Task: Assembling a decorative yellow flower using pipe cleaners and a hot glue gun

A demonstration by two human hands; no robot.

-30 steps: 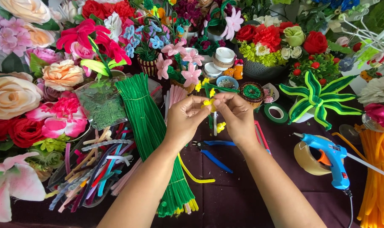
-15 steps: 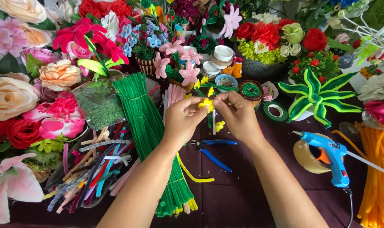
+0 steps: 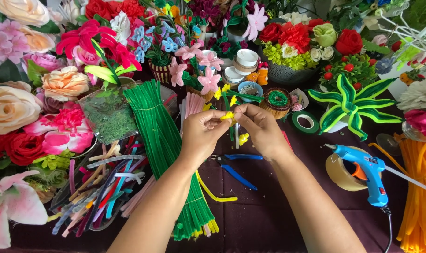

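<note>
Both-hand grip lower now on yellow pipe-cleaner flower (image 3: 228, 115)

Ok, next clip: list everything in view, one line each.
yellow pipe-cleaner piece: one, yellow, pinched between both hands
green pipe-cleaner bundle: one, green, left of the hands
mixed pipe cleaners: many, assorted colours, lower left
pliers: one, blue handles, under the hands
glue gun: one, blue, right
orange pipe cleaners: one bundle, far right
tape roll: one, green, centre right
artificial flowers: many, mixed, along back and left
left hand: pinching
right hand: pinching
</note>
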